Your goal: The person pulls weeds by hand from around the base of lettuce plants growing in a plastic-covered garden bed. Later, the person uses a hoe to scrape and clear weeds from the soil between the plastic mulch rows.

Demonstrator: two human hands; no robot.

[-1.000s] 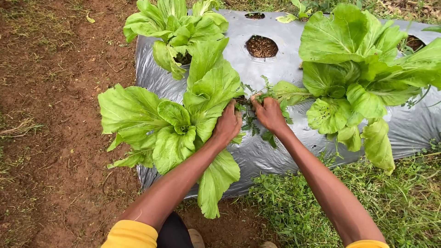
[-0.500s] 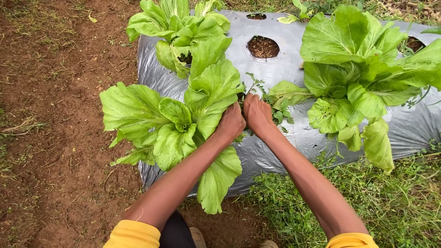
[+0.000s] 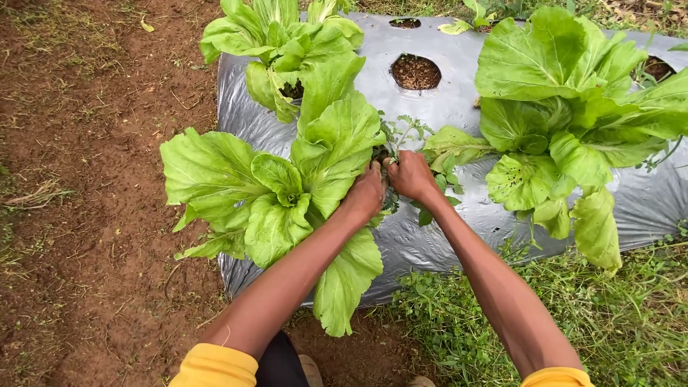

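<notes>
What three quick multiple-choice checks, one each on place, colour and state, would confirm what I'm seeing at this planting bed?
1. Where are both hands?
A. On the bare soil at far left
B. Together at the small weeds between the two large leafy plants
C. In the grass below the bed

2. What colour is the sheet covering the bed?
A. Silver-grey
B. Red
C. Blue

3. What state is the round hole near the top middle of the sheet in?
A. Filled by a large leafy plant
B. Covered by a hand
C. Open, showing only soil

Answers:
1 B: the left hand and right hand meet at the weeds, between the near leafy plant and the right leafy plant.
2 A: the plastic sheet is shiny silver-grey.
3 C: the hole shows brown soil, no plant.
</notes>
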